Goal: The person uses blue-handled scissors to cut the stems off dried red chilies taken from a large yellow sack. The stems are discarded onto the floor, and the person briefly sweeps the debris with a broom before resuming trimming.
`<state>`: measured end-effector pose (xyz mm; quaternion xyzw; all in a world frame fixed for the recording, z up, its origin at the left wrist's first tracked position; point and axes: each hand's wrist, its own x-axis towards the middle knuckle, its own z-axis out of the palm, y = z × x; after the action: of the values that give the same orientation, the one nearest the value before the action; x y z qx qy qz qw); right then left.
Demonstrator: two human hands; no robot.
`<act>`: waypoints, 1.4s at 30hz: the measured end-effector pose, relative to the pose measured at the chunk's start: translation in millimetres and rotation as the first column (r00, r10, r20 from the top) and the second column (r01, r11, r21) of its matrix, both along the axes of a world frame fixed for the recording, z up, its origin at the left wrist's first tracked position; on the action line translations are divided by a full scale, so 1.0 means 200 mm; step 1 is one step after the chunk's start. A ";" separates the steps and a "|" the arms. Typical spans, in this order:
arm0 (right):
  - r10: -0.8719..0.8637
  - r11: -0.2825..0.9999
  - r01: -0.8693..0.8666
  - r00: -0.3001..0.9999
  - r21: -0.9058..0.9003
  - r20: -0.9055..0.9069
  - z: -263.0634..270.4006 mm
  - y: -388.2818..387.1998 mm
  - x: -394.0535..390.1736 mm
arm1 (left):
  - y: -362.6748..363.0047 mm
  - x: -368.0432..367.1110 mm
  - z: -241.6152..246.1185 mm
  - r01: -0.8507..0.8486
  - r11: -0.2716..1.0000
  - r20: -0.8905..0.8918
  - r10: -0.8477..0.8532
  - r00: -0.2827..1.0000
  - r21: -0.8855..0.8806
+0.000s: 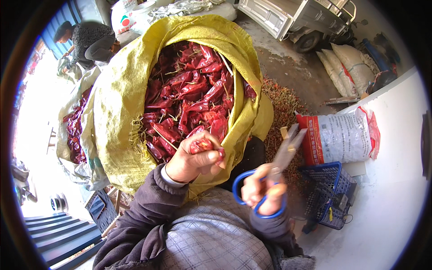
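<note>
My left hand (197,155) is closed around a dried red chili pepper (201,145), just over the near edge of the open sack. To the right of the sack, my right hand (261,189) grips blue-handled scissors (283,157) by their loops; the blades point up and away, slightly apart, and look a little blurred. A large yellow woven sack (116,111) with its rim folded back stands in front of me, full of dried red chili peppers (192,87), some with long pale stems. A small pale piece (284,131) shows beside the scissor tips.
Stems and chili bits (278,101) cover the floor right of the sack. Nearby are a printed white-and-red bag (341,136) and a blue plastic basket (320,168). Another chili sack (86,118) stands left. Farther off are a bending person (91,42), white sacks (351,64) and a cargo vehicle (287,17).
</note>
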<state>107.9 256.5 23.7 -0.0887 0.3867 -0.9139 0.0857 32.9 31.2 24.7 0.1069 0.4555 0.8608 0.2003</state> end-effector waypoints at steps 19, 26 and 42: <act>0.131 0.042 0.597 0.792 0.801 -0.597 0.03 -0.03 -0.05 | 0.07 0.02 -0.08 0.090 0.939 0.114 -0.134 0.984 0.331; 0.198 -0.159 0.654 0.755 0.740 -0.625 0.07 -0.03 -0.06 | 0.08 0.03 -0.10 0.068 0.947 0.101 -0.105 0.989 0.315; 0.160 -0.137 0.686 0.727 0.715 -0.667 0.07 -0.04 -0.07 | 0.08 0.07 -0.03 0.028 0.967 0.098 -0.054 0.994 0.254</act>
<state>94.4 249.0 37.5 -0.1724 0.9303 -0.2515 -0.2038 46.5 47.5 18.1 0.0957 0.3287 0.9119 0.2264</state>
